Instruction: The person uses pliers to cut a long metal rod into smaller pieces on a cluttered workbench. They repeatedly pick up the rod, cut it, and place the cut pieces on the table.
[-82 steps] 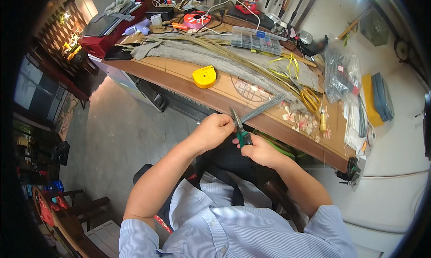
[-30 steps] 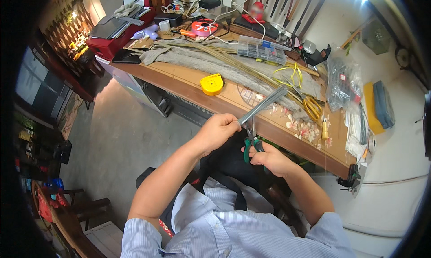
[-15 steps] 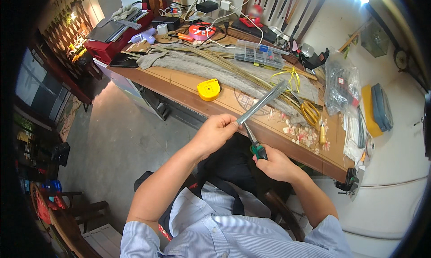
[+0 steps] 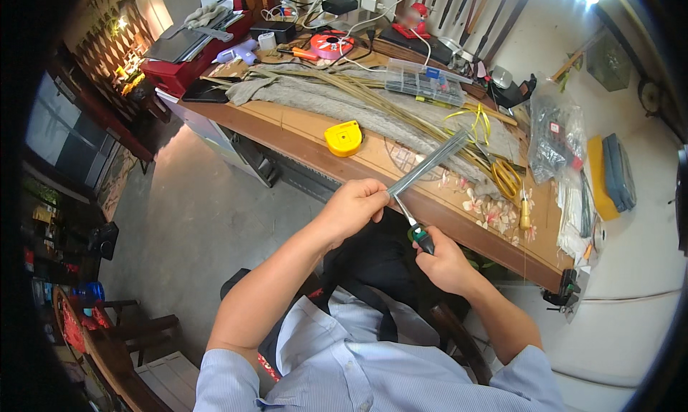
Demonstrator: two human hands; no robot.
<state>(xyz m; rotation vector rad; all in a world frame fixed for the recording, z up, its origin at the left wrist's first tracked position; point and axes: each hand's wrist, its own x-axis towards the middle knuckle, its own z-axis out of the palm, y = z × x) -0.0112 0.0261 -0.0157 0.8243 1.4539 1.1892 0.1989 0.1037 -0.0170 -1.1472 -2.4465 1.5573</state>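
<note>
My left hand (image 4: 360,208) pinches the near end of a bundle of thin grey metal wires (image 4: 433,163). The bundle slants up and away to the right, over the bench's front edge. Closed around the green-and-black handles of long-nose pliers (image 4: 423,238), my right hand (image 4: 446,263) is lower and to the right. The plier tips meet the wires beside my left fingertips; whether the jaws grip a wire is too small to tell. A yellow tape measure (image 4: 344,138) lies on the bench, beyond my left hand.
On the wooden bench (image 4: 287,134) are long plant strips on a grey cloth (image 4: 315,97), a clear compartment box (image 4: 424,84), yellow-handled scissors (image 4: 506,179) and a wooden-handled awl (image 4: 525,211). A clamp (image 4: 562,289) grips the bench's right corner. A wooden chair (image 4: 107,340) stands lower left.
The whole view has shifted slightly. The wire bundle has turned and now shows a broader face. Both hands keep their holds, with the pliers tilted a little differently.
</note>
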